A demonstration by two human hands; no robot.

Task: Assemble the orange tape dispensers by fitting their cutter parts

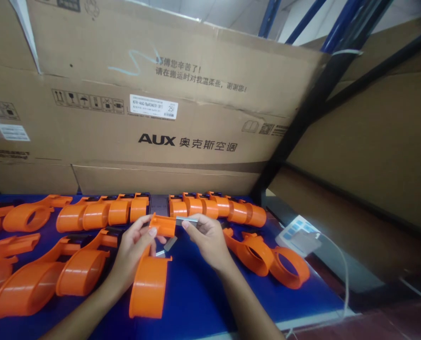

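My left hand [135, 245] is closed on an orange plastic part [164, 225], whose wide round ring [149, 288] hangs below the fingers. Between thumb and fingers of my right hand [210, 238] is a small silvery metal piece [187, 220], its left end against the right edge of the orange part. Just under the hands, other small metal pieces [170, 243] show, partly hidden by the fingers and the orange part; what bears them cannot be made out.
Many orange ring parts [84, 271] lie on the blue table [199, 297] to the left, behind and right [290, 267]. A white-and-blue box [298, 233] with a white cable sits at the right edge. A large cardboard sheet [107, 132] and dark rack post [295, 127] stand behind.
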